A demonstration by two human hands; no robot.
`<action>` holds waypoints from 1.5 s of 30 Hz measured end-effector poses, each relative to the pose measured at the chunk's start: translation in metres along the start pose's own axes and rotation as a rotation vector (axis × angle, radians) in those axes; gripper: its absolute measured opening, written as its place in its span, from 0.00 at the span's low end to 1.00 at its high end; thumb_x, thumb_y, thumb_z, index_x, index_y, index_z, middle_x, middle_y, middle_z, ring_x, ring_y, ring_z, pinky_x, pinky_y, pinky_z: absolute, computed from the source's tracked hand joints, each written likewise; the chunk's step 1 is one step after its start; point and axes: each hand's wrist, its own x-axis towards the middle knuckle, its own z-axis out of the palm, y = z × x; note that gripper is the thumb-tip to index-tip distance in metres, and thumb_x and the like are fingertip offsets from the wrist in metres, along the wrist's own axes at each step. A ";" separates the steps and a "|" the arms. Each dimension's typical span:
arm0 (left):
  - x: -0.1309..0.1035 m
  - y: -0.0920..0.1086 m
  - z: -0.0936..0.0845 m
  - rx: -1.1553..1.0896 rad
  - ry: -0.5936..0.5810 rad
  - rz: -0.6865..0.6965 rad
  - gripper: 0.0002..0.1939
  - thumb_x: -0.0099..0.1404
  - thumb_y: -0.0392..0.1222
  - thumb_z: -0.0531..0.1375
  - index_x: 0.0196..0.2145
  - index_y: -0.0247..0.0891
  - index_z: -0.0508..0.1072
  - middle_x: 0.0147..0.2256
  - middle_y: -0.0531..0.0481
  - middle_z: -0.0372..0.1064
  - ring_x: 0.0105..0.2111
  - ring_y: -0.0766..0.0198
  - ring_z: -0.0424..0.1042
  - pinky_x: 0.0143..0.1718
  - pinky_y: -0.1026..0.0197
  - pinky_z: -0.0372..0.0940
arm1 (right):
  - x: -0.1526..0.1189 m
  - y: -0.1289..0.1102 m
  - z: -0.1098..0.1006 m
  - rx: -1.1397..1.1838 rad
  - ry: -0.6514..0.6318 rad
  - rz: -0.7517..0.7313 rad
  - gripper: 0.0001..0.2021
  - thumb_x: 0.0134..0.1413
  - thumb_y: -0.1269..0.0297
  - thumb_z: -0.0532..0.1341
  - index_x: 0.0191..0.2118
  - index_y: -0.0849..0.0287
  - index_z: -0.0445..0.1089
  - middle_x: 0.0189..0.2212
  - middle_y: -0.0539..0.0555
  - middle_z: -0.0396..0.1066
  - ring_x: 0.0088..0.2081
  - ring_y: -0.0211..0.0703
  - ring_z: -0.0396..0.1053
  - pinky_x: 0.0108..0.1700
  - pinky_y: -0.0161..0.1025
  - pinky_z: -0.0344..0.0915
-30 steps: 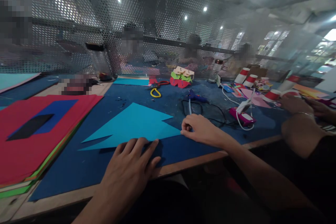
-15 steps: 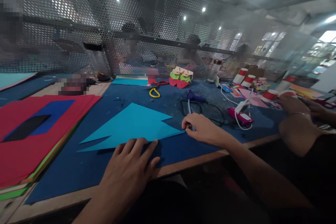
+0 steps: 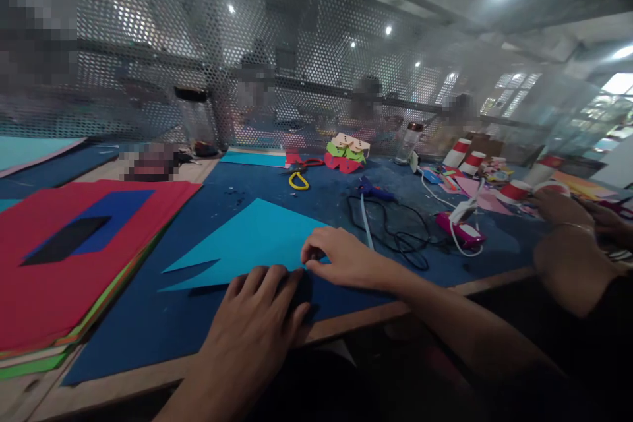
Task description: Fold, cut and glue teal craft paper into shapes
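A folded sheet of bright blue paper (image 3: 252, 237) lies on the dark blue tabletop, with pointed flaps at its left side. My left hand (image 3: 264, 303) rests palm down at the sheet's near edge, its fingers stretched out and slightly apart. At the sheet's right end, my right hand (image 3: 346, 258) has its fingers curled, thumb and forefinger closed at the paper's lower edge. That hand covers the right-hand points of the sheet.
Red paper sheets (image 3: 133, 264) are stacked at left. Scissors (image 3: 299, 180), a folded paper model (image 3: 346, 153), a glue gun (image 3: 374, 190) with its cord, and a magenta power strip (image 3: 459, 231) lie beyond. Another person's arm (image 3: 568, 250) reaches in at right.
My right hand has moved left from the paper's right tip, over its right end. My left hand stays at the near edge. The whole view has shifted slightly.
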 end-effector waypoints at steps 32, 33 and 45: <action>-0.002 -0.062 -0.008 -0.316 -0.075 -0.281 0.13 0.72 0.48 0.53 0.36 0.44 0.75 0.41 0.48 0.75 0.43 0.51 0.69 0.46 0.48 0.61 | 0.010 -0.010 0.007 0.071 -0.017 0.012 0.01 0.58 0.67 0.65 0.35 0.58 0.74 0.36 0.51 0.76 0.39 0.41 0.69 0.41 0.39 0.57; -0.002 -0.061 -0.008 -0.313 -0.078 -0.285 0.12 0.72 0.47 0.53 0.37 0.44 0.75 0.41 0.47 0.74 0.43 0.51 0.69 0.45 0.48 0.61 | 0.014 -0.014 0.007 0.062 -0.027 -0.012 0.03 0.59 0.65 0.65 0.36 0.58 0.75 0.37 0.51 0.76 0.40 0.42 0.69 0.41 0.39 0.57; -0.010 -0.068 -0.013 -0.293 -0.086 -0.343 0.11 0.71 0.48 0.54 0.37 0.43 0.73 0.41 0.47 0.72 0.44 0.50 0.70 0.46 0.49 0.61 | 0.036 -0.017 0.034 0.029 0.037 -0.136 0.08 0.62 0.59 0.66 0.35 0.59 0.74 0.34 0.50 0.74 0.38 0.41 0.68 0.42 0.40 0.54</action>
